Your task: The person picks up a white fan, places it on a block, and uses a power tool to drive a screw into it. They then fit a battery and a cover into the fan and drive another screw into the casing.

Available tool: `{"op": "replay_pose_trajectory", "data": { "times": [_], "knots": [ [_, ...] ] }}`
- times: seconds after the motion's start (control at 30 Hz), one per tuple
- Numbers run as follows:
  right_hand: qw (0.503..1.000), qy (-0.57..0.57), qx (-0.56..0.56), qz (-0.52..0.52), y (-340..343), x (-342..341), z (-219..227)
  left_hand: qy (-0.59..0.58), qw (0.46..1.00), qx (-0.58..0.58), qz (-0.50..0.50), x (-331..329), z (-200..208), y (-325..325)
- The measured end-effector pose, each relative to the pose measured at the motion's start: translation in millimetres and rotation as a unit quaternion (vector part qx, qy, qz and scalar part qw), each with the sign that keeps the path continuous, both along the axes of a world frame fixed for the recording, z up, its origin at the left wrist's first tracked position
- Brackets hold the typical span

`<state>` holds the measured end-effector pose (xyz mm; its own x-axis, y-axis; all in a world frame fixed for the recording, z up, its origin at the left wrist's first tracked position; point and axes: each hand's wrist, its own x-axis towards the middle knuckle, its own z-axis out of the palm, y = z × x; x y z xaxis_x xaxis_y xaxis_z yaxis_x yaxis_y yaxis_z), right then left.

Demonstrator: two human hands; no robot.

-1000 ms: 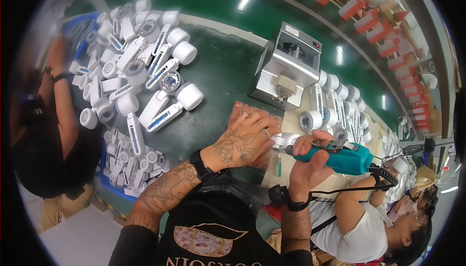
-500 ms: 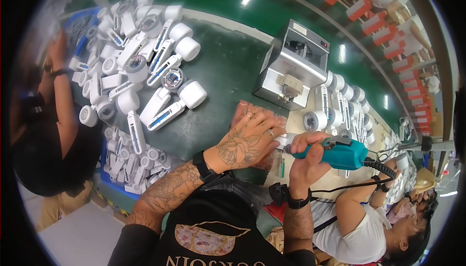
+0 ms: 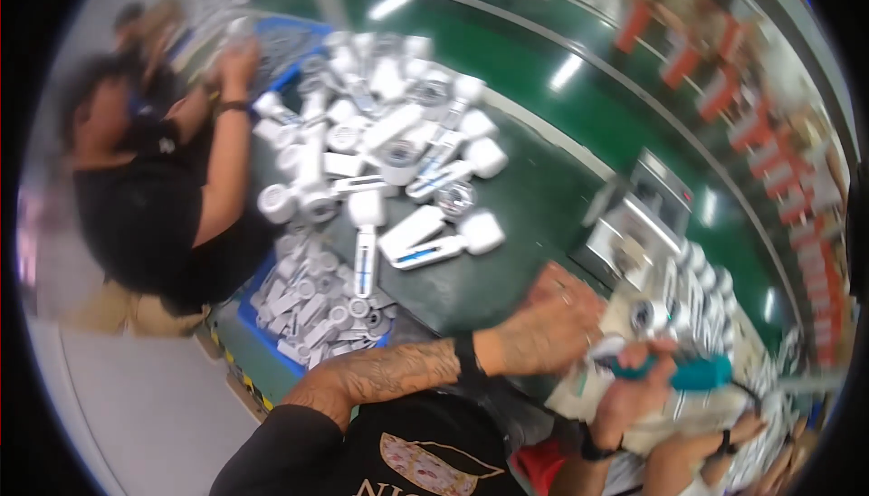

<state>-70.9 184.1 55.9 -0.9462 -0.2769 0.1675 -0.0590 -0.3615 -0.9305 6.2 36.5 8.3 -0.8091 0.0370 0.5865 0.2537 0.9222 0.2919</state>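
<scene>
A teal electric screwdriver (image 3: 711, 373) is gripped in my right hand (image 3: 626, 396), its front end pointing left. A white handheld fan part (image 3: 608, 348), blurred, lies between the screwdriver's front end and my left hand (image 3: 550, 326). My left fingers bend down over the bench beside this part and seem to hold it. Motion smears the fingertips, and the hand covers much of the part. Whether the driver's tip touches it cannot be made out.
White handheld fan parts (image 3: 398, 157) lie heaped on the green bench (image 3: 534, 166). A blue crate (image 3: 256, 308) holds more. A metal machine (image 3: 629, 241) stands beyond my hands, near a row of white fans (image 3: 697, 283). A person in black (image 3: 145, 215) works at the left.
The view has swung left, so the bench, heap and both hands appear farther right and lower. My right hand still grips the screwdriver, and my left stays beside the white part.
</scene>
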Motion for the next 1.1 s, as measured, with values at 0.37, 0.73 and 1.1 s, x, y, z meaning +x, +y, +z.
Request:
{"op": "replay_pose_trajectory", "data": {
  "times": [0.37,0.73,1.1],
  "knots": [
    [0.993,0.117,0.025,0.008,44.1,50.3,31.2,0.126,0.759,0.571,0.287,110.6,29.5,-171.5],
    [0.994,0.066,0.014,0.09,71.2,46.7,13.2,-0.026,0.944,0.312,0.101,5.7,90.1,-63.0],
    [0.996,0.05,0.066,0.041,98.1,60.6,13.4,-0.194,0.971,0.111,-0.091,-107.3,-0.5,88.7]
  ]
}}
